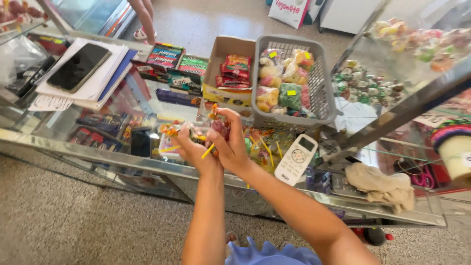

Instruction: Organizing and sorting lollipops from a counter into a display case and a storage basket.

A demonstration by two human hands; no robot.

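Both of my hands are together over a glass counter [147, 105]. My left hand [191, 149] grips a clear bag of lollipops [191, 133] with yellow sticks poking out. My right hand [230, 145] pinches a wrapped lollipop [219, 126] with an orange twist at the bag's top. A yellow stick [208, 151] shows between the two hands.
A grey plastic basket [324, 88] of bagged sweets and a cardboard box [218, 61] of red packets stand behind my hands. A white remote control [296, 159] lies to the right, a beige cloth [380, 186] further right. A phone [78, 66] on papers lies at left. Another person's feet [143, 22] show beyond the counter.
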